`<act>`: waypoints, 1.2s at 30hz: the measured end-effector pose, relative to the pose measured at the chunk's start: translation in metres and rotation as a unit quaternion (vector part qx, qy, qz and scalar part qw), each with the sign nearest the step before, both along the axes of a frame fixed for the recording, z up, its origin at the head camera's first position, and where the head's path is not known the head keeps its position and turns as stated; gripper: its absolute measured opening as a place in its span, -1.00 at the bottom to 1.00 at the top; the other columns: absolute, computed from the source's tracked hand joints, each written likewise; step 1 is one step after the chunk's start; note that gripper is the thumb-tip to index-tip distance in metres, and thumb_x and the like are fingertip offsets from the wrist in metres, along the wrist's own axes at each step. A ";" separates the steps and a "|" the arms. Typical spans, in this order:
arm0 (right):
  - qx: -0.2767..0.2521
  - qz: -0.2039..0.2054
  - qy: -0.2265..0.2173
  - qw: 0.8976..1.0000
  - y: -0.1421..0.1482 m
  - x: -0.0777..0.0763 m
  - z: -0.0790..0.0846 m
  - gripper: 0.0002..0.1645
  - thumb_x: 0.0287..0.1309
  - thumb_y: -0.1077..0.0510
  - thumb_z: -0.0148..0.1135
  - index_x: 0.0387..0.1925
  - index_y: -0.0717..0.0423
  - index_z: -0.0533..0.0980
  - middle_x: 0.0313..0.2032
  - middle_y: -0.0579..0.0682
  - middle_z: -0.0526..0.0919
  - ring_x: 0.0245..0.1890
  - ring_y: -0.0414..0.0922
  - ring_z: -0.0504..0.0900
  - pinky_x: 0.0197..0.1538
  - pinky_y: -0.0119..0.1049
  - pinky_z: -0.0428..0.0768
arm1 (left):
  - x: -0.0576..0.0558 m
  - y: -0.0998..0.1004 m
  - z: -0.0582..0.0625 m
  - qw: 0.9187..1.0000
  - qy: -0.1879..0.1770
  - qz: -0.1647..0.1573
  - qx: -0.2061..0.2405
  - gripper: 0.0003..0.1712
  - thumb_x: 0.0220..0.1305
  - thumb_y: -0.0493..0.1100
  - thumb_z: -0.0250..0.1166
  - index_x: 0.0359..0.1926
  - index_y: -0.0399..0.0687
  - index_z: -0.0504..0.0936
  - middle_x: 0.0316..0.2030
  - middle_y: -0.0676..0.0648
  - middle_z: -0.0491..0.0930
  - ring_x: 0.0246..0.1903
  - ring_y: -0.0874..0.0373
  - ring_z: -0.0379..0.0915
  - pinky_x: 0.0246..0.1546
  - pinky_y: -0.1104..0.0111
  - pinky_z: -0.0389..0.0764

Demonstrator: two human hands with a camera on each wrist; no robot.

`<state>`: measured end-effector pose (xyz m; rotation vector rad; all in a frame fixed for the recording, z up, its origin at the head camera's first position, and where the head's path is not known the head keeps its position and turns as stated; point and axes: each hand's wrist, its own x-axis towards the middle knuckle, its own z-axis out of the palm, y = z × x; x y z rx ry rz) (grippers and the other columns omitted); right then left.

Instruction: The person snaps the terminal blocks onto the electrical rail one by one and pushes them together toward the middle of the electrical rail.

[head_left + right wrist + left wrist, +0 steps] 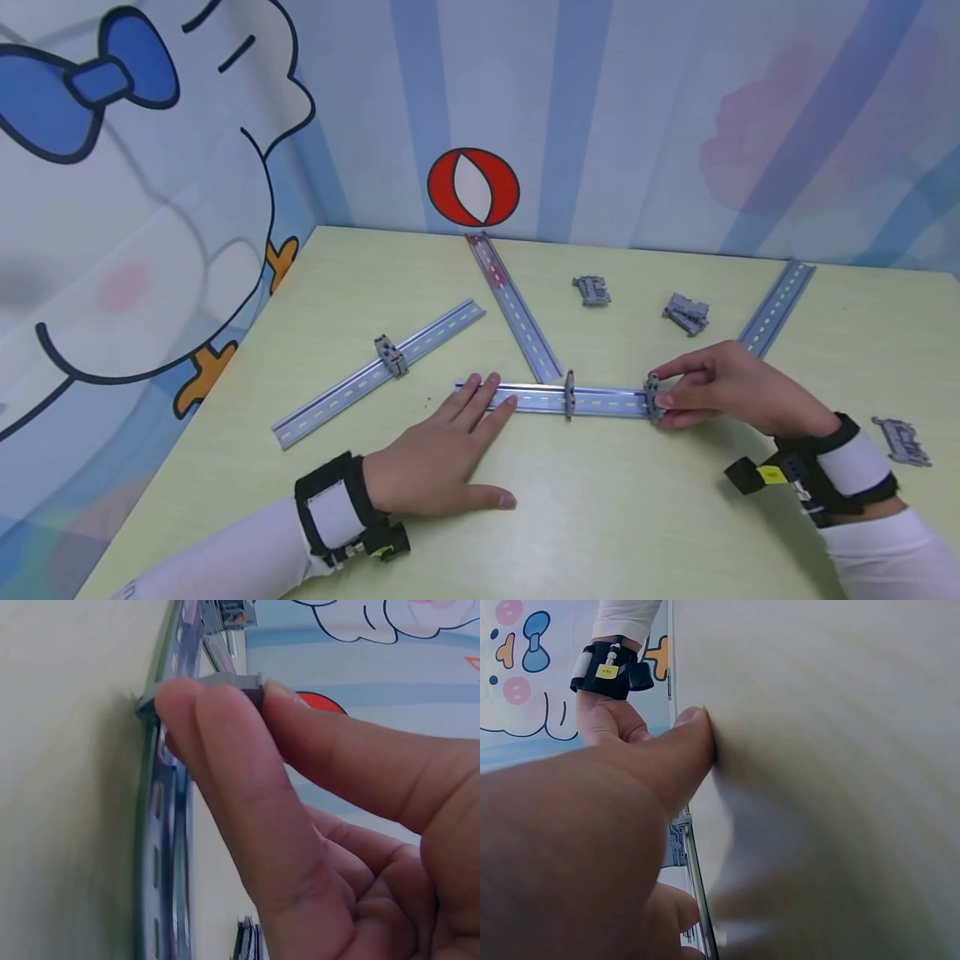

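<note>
Grey block [652, 397], part-hidden in grip of right hand [731, 387], rail [611, 402] partly under outspread left hand [442, 462]

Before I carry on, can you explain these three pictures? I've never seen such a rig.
There is no machine here: these are a person's left hand and right hand, bare, each with a small camera strapped to the wrist. The wide picture is the head camera's, looking down; the others come from each wrist. On the table lie four slotted rails; the near rail carries an upright gray piece, and loose gray pieces lie around. The left hand rests its fingers on the near rail's left end; the right hand pinches another gray piece at the right end.
</note>
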<state>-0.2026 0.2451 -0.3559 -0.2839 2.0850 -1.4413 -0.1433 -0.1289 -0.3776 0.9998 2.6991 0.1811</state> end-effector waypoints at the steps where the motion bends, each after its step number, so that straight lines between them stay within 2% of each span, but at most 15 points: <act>1: 0.000 0.000 0.002 1.000 -0.002 0.001 0.000 -0.32 0.24 0.22 0.27 0.27 0.52 0.29 -0.19 0.27 0.72 -0.20 0.08 0.74 -0.10 -0.11 0.67 | 0.000 0.000 0.000 1.000 -0.001 0.000 -0.001 0.21 0.14 0.60 -0.02 0.56 0.07 -0.25 0.54 -0.13 -0.47 0.51 -0.06 -0.58 0.47 0.13 -0.12; 9: 0.009 0.005 0.042 0.999 -0.019 0.007 -0.003 -0.31 0.25 0.15 0.28 0.29 0.45 0.32 -0.19 0.22 0.74 -0.18 0.04 0.75 -0.06 -0.26 0.66 | 0.000 0.002 0.001 1.000 -0.001 -0.003 0.000 0.21 0.15 0.60 -0.03 0.56 0.07 -0.26 0.54 -0.13 -0.46 0.51 -0.06 -0.58 0.47 0.13 -0.14; 17: 0.033 -0.006 0.081 0.996 -0.033 0.010 -0.005 -0.32 0.24 0.11 0.30 0.27 0.40 0.36 -0.23 0.13 0.76 -0.22 -0.04 0.76 -0.06 -0.29 0.66 | -0.002 0.002 0.000 1.000 0.005 -0.008 -0.003 0.21 0.16 0.60 -0.04 0.56 0.05 -0.26 0.53 -0.15 -0.46 0.50 -0.08 -0.58 0.47 0.14 -0.17; 21: 0.023 -0.014 0.082 0.996 -0.042 0.011 -0.009 -0.36 0.24 0.14 0.29 0.26 0.38 0.37 -0.25 0.12 0.76 -0.21 -0.04 0.76 -0.03 -0.29 0.65 | -0.002 0.002 -0.001 1.000 0.004 -0.007 -0.002 0.21 0.15 0.61 -0.05 0.56 0.07 -0.26 0.53 -0.14 -0.47 0.50 -0.07 -0.58 0.48 0.15 -0.17; 28: -0.027 -0.022 0.069 0.997 -0.058 0.012 -0.015 -0.40 0.23 0.18 0.30 0.23 0.38 0.39 -0.25 0.21 0.74 -0.20 0.04 0.75 -0.07 -0.23 0.67 | -0.002 0.001 -0.001 1.000 0.000 -0.005 0.000 0.21 0.15 0.61 -0.04 0.56 0.07 -0.26 0.53 -0.13 -0.47 0.50 -0.06 -0.59 0.48 0.14 -0.17; 36: -0.032 -0.037 0.070 0.996 -0.070 0.013 -0.018 -0.43 0.20 0.16 0.33 0.17 0.38 0.43 -0.24 0.19 0.75 -0.23 0.03 0.75 -0.10 -0.24 0.68 | -0.003 0.000 -0.002 1.000 -0.003 -0.002 -0.003 0.21 0.13 0.62 -0.05 0.56 0.10 -0.26 0.54 -0.11 -0.48 0.50 -0.05 -0.59 0.48 0.14 -0.16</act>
